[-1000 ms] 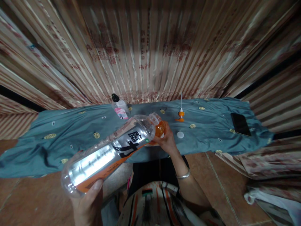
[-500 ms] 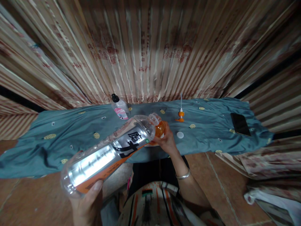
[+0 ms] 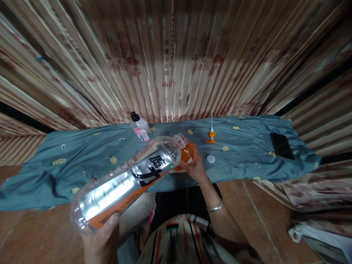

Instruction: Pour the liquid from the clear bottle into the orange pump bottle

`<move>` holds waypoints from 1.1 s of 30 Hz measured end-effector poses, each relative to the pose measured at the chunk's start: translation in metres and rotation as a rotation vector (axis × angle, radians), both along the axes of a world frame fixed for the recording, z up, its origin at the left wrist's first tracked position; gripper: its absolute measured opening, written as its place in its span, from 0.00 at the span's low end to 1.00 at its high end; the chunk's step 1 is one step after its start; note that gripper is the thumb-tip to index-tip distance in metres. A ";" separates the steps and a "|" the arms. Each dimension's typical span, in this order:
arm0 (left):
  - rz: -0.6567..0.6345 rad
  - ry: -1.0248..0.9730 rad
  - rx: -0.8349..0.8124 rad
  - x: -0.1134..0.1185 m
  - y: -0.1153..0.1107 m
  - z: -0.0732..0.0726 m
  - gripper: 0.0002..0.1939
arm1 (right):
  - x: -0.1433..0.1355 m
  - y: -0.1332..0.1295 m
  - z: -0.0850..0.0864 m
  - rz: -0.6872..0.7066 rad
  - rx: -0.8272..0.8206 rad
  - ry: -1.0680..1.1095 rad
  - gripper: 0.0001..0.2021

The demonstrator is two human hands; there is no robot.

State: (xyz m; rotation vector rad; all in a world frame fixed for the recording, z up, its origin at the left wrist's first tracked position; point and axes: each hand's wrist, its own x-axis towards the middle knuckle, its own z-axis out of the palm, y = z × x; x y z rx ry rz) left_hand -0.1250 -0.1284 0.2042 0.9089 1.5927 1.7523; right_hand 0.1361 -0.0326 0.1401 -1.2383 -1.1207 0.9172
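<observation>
A large clear plastic bottle with a silver and orange label lies tilted across the view, its open neck lower and to the right. My left hand is closed around its base end, the thumb on the label. Just past the neck is an orange bottle, mostly hidden behind the big bottle and my fingers. My right hand is wrapped round this orange bottle, holding it at the big bottle's mouth. Whether liquid is flowing between them I cannot tell.
A blue-green cloth with pineapple prints covers the table. On it are a clear bottle with a black pump, an orange pump head with its tube, a white round cap and a black phone. Curtains hang behind.
Both hands and both bottles keep nearly the same pose. The whole view has shifted very slightly; nothing was taken up or let go.
</observation>
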 end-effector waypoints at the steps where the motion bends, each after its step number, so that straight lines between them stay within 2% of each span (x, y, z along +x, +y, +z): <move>1: 0.005 -0.031 -0.010 0.000 0.000 0.000 0.46 | 0.000 0.000 0.000 0.000 -0.001 -0.003 0.33; 3: 0.019 -0.090 -0.011 0.002 0.000 0.003 0.47 | 0.000 0.000 0.000 -0.004 -0.001 -0.014 0.32; 13: 0.031 -0.133 0.023 0.008 0.003 0.010 0.46 | 0.000 0.000 -0.004 -0.022 0.005 -0.052 0.31; 27: 0.024 -0.144 -0.022 0.003 -0.002 0.006 0.51 | -0.003 -0.002 -0.003 -0.038 0.006 -0.020 0.32; 33: 0.013 -0.082 0.000 0.003 -0.006 0.000 0.46 | -0.005 -0.002 -0.002 -0.033 -0.006 -0.010 0.32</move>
